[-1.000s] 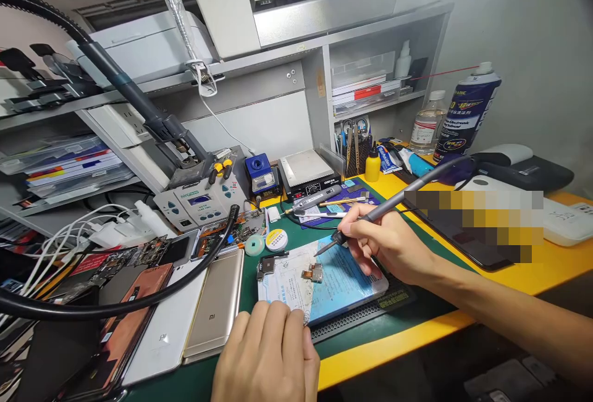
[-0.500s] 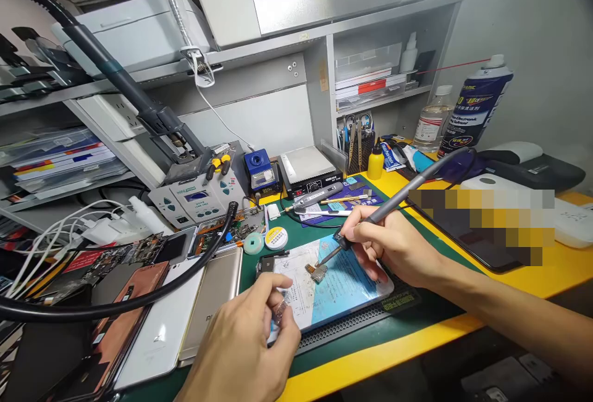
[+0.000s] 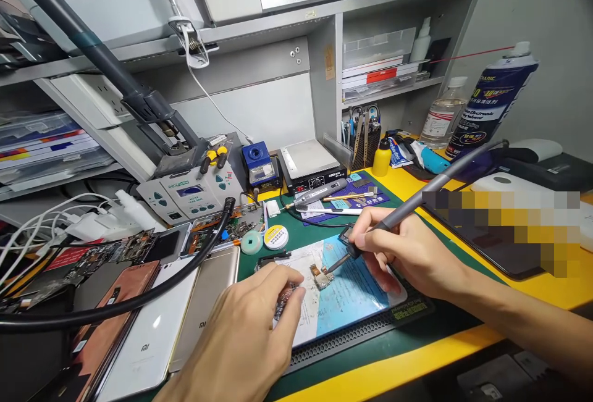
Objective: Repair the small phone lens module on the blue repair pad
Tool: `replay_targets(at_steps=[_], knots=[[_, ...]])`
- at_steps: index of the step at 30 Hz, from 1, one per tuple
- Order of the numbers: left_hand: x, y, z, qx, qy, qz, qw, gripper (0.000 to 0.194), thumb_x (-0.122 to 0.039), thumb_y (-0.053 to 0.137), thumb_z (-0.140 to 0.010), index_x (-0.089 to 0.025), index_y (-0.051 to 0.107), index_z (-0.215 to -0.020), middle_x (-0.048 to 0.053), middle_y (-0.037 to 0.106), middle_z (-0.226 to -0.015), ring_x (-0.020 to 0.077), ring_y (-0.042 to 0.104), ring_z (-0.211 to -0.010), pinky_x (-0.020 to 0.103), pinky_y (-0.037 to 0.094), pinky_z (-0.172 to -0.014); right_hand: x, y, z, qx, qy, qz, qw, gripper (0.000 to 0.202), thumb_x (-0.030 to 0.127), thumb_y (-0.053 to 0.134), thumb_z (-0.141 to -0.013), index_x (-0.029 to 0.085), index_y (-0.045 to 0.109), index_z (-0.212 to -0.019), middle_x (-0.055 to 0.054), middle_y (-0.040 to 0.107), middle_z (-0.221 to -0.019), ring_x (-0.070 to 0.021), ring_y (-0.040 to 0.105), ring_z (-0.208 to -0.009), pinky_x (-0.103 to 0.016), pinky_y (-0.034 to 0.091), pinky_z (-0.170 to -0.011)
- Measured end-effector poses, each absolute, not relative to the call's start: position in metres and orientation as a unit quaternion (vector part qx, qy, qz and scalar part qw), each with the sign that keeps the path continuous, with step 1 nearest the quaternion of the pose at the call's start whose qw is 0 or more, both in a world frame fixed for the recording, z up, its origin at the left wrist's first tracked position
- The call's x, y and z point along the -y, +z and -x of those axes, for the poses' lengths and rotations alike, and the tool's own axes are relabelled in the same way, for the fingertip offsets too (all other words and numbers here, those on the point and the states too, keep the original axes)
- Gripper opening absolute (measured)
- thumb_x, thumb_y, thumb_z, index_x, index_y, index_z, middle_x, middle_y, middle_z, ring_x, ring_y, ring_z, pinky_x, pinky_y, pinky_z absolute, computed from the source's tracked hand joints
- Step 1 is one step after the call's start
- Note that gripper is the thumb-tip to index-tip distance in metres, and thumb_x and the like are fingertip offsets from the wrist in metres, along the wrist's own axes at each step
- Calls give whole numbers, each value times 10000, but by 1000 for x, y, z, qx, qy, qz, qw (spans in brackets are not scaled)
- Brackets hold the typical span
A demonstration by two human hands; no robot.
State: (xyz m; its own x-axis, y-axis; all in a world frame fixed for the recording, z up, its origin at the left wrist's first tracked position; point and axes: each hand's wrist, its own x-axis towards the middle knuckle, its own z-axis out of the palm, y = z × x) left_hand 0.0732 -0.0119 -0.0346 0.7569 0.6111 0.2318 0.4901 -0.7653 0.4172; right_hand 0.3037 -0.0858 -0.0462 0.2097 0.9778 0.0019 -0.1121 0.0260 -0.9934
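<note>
My right hand [image 3: 403,247] is closed round a dark grey pen-like tool [image 3: 421,195] that slants up to the right. The tool's thin tip points down-left and reaches a small metal component [image 3: 323,278] with a copper-coloured flex. That component lies on a flat white-and-blue printed board [image 3: 352,297]. Over the board's left end, my left hand [image 3: 259,315] has its fingers curled round a small, partly hidden reddish, shiny thing that I cannot make out. A dark small part beside its fingers is mostly hidden.
Phones and a white phone back [image 3: 148,334] lie at left under a black hose [image 3: 139,303]. Behind are a grey control station [image 3: 194,195], a round white tin [image 3: 276,237] and a hot plate [image 3: 310,164]. A yellow bottle [image 3: 382,158] and spray can [image 3: 493,105] stand at the back right.
The view has shifted a little. My left hand has turned so that its fingertips sit closer together. My right hand still holds the tool, its tip still by the small component.
</note>
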Motion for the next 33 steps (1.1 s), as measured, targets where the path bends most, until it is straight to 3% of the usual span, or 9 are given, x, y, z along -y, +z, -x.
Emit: replay_targets(at_steps=[5,16,26,33], knots=[[10,-40,-72,-261,202,-933,145,121,-188,509,-941,-252,612,-938,-4,629,-842,151,587,-695,264,361,-534,88,-44,-303,434,470,528,559,116,202,570,-866,184,568,-752,54,535,-412,-97,463,-300,-154,344,-291],[8,-50,-69,-178,234,-954,62,121,-127,540,-919,-232,570,-969,-10,537,-731,169,557,-578,301,392,-527,89,-46,-305,415,479,546,548,119,173,564,-862,185,567,-744,56,521,-434,-93,471,-315,-149,352,-298],[8,-53,-68,-154,229,-961,26,194,-89,527,-903,-225,589,-1026,-1,596,-790,183,643,-670,327,349,-487,90,-46,-305,403,478,560,544,104,190,579,-871,191,577,-767,58,518,-432,-97,478,-314,-150,362,-293],[7,-53,-69,-155,240,-958,24,176,-115,512,-923,-225,592,-1036,16,645,-844,197,679,-736,324,409,-515,91,-45,-304,401,482,562,539,128,206,606,-866,199,572,-743,66,508,-438,-99,495,-320,-152,372,-302]])
